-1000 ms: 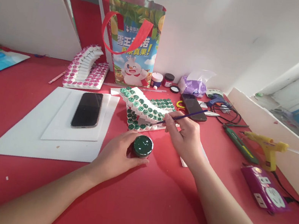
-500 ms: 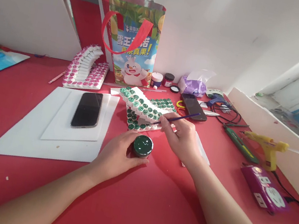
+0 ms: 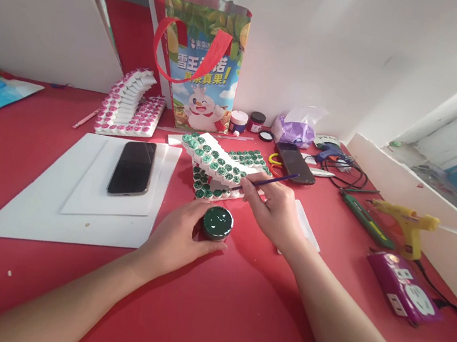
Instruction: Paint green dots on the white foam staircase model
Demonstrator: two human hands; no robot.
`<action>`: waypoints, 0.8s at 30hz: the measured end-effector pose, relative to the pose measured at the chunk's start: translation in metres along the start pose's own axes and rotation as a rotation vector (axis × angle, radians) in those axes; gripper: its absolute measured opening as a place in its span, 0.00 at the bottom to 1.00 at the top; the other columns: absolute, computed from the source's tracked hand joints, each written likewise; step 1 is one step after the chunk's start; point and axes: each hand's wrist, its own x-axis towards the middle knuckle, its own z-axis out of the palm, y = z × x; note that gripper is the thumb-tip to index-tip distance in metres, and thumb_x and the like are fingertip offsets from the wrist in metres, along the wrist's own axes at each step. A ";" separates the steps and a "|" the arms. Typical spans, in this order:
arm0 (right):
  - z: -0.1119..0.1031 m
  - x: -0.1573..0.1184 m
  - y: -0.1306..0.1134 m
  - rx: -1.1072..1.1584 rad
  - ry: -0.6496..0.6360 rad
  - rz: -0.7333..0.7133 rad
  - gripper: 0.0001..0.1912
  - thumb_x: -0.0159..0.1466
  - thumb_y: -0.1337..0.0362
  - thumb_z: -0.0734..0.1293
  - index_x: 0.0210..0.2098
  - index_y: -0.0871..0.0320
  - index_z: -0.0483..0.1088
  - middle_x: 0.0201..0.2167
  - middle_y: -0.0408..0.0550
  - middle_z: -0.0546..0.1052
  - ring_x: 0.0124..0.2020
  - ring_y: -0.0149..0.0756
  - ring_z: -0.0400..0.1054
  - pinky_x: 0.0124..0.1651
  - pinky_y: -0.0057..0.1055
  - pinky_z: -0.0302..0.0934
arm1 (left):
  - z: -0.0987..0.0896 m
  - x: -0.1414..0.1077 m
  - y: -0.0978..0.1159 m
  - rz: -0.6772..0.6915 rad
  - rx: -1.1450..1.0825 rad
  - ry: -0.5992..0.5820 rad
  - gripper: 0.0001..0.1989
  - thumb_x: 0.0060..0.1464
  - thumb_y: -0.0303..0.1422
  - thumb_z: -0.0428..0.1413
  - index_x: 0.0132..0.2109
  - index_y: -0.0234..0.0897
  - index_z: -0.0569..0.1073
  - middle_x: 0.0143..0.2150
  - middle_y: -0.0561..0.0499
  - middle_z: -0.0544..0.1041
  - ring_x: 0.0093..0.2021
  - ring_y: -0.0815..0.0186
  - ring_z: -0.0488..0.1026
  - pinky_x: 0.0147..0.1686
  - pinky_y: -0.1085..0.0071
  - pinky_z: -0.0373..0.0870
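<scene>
On red table (image 3: 204,308), just beyond both hands: green-dotted craft piece (image 3: 212,160), some near-edge dots white. At that edge, tip of thin brush (image 3: 275,180), pinched in fingers of right hand (image 3: 276,212). Nearer, open green paint jar (image 3: 218,223), gripped between thumb and fingers of half-curled left hand (image 3: 178,230). Left: phone (image 3: 131,168) on white boards (image 3: 42,209); pink-dotted craft piece (image 3: 113,109) behind. At back, upright printed bag (image 3: 211,94). Far right, yellow glue gun (image 3: 411,227).

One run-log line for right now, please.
left hand: holds green paint jar | right hand: holds brush at green-dotted model | pink-dotted model: beside bag
</scene>
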 end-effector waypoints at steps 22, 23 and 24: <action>-0.002 0.001 0.004 0.001 0.024 0.030 0.12 0.71 0.61 0.62 0.33 0.56 0.70 0.29 0.45 0.76 0.29 0.33 0.69 0.33 0.28 0.60 | 0.000 0.001 0.000 -0.007 -0.001 -0.012 0.24 0.50 0.40 0.69 0.53 0.42 0.72 0.54 0.47 0.78 0.55 0.53 0.75 0.54 0.59 0.72; -0.002 0.001 0.005 -0.004 0.040 0.022 0.12 0.71 0.61 0.62 0.32 0.56 0.70 0.28 0.45 0.76 0.29 0.33 0.69 0.33 0.28 0.60 | 0.000 0.001 0.000 -0.004 -0.001 -0.011 0.24 0.51 0.40 0.69 0.53 0.42 0.72 0.54 0.47 0.78 0.55 0.53 0.75 0.55 0.59 0.72; -0.002 0.001 0.006 -0.004 0.065 0.013 0.12 0.71 0.61 0.62 0.31 0.56 0.69 0.28 0.45 0.76 0.29 0.33 0.69 0.33 0.28 0.60 | 0.000 0.001 0.000 0.000 -0.001 -0.011 0.24 0.51 0.40 0.68 0.53 0.42 0.72 0.54 0.47 0.78 0.55 0.53 0.75 0.55 0.59 0.72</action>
